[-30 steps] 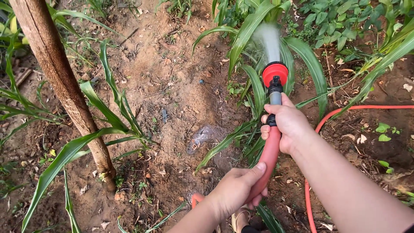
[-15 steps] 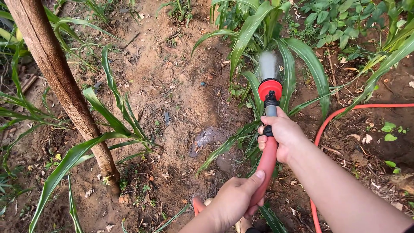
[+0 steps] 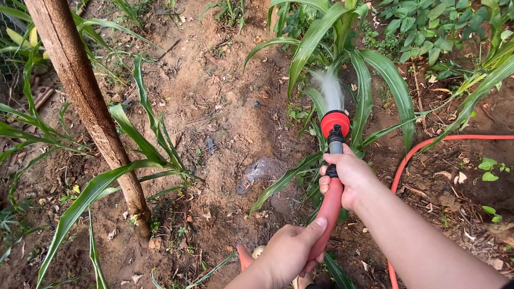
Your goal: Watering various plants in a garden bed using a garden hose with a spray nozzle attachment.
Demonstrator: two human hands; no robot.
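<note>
Both hands are closed around a red hose: the right hand (image 3: 349, 176) grips it just behind the grey neck of the red spray nozzle (image 3: 335, 124), and the left hand (image 3: 292, 251) wraps the hose (image 3: 330, 206) nearer the body, thumb lying along its upper side. The nozzle points away toward the far middle of the scene, and a white fan of water (image 3: 331, 91) leaves it and lands among the broad leaves of a corn plant (image 3: 326, 32) growing just beyond. The rest of the hose loops away over the ground on the right (image 3: 428, 143). To the left a slanting wooden pole (image 3: 88, 107) stands in bare brown soil (image 3: 225, 107), with a younger corn plant (image 3: 144, 144) close beside it and a small wet patch (image 3: 251, 174) between it and the hands. The step in hand looks like watering the base of the far plant. A next move would likely call for both hands keeping their grip while swinging the nozzle steadily, low enough that the spray wets soil without battering leaves.
</note>
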